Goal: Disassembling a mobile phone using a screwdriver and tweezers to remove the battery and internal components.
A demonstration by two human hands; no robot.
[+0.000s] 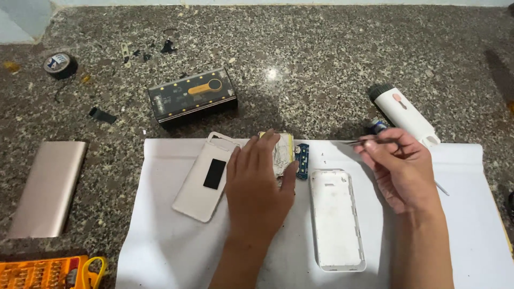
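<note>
My left hand lies flat, fingers together, on a pale battery pack on a white sheet. A small blue circuit board sticks out at the pack's right side. My right hand pinches thin metal tweezers, their tips pointing left, above and right of the board. A white shell half lies below the right hand. A beige cover with a black patch rests to the left of the left hand.
On the granite counter stand a black box with a yellow mark, a white cylindrical tool, a black tape roll and a rose-gold power bank. An orange screwdriver-bit case sits at the bottom left.
</note>
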